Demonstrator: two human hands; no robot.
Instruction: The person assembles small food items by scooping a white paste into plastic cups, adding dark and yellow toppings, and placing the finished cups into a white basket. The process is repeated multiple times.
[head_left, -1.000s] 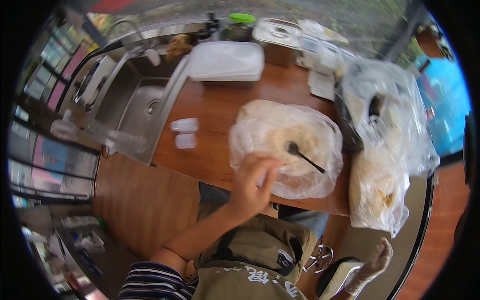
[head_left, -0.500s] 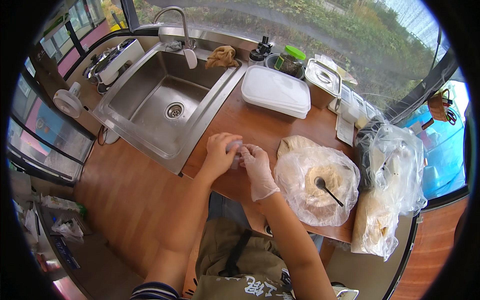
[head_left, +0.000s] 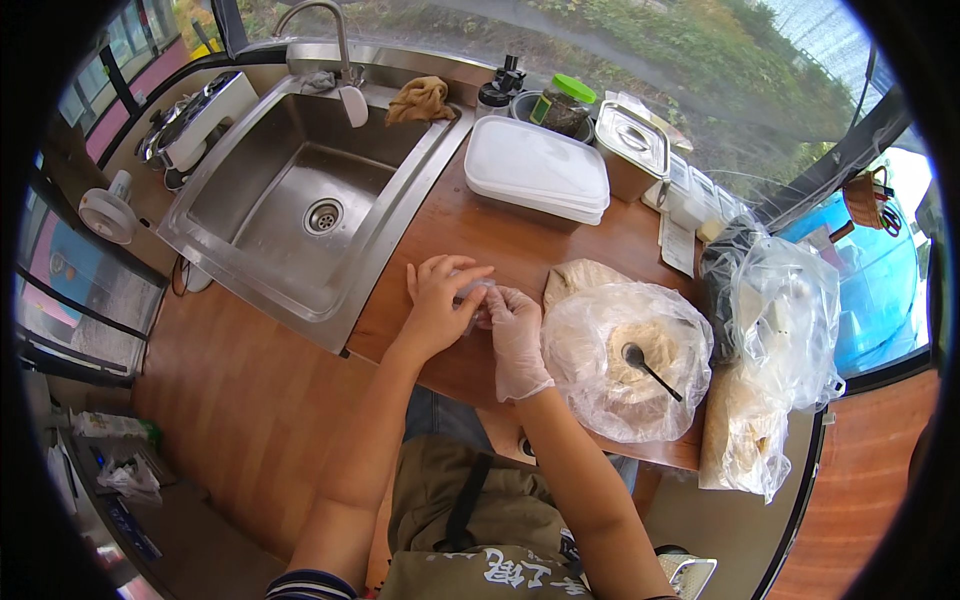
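Note:
My bare left hand is curled round a small, crumpled-looking piece of clear plastic above the wooden counter. My right hand, in a thin clear disposable glove, pinches the same plastic with its fingertips from the right. Fingers cover much of the plastic, so its exact kind cannot be told. Close to the right of the gloved hand sits an open clear plastic bag of pale beige powder, with a dark-handled spoon resting in it.
To the left is a steel sink with a faucet and a brown cloth. White lidded boxes, a green-lidded jar and a steel container stand behind. Plastic-wrapped goods line the right edge.
The whole view has shifted slightly. Both hands stay together at the clear plastic, and the left fingers now reach further over it.

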